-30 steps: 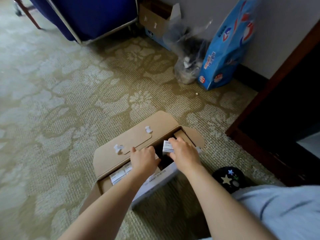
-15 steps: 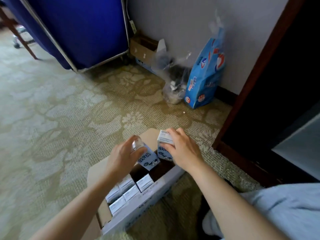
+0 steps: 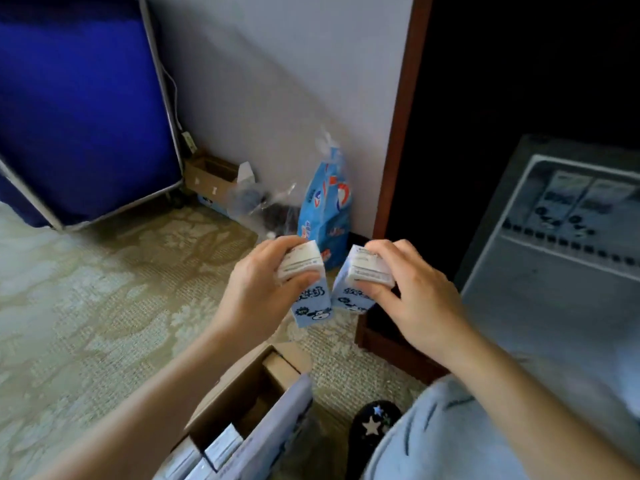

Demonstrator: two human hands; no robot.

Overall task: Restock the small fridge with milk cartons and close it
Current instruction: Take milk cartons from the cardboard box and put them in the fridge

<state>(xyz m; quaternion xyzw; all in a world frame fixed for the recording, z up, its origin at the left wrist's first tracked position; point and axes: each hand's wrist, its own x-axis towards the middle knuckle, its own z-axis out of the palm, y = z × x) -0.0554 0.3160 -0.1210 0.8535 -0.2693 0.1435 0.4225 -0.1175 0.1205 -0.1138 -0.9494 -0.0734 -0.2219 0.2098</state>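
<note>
Cartons are out of the cardboard box [image 3: 242, 393] now: my left hand [image 3: 256, 296] clamps one milk carton [image 3: 308, 289], my right hand [image 3: 412, 299] another [image 3: 360, 282], lifted toward the open fridge door [image 3: 554, 271] beside me.

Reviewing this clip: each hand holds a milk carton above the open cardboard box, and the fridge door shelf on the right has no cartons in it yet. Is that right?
Not quite. The head view shows the fridge door shelf already holds two cartons side by side. The rest stands: the left hand and right hand each hold a milk carton above the open cardboard box.
</note>
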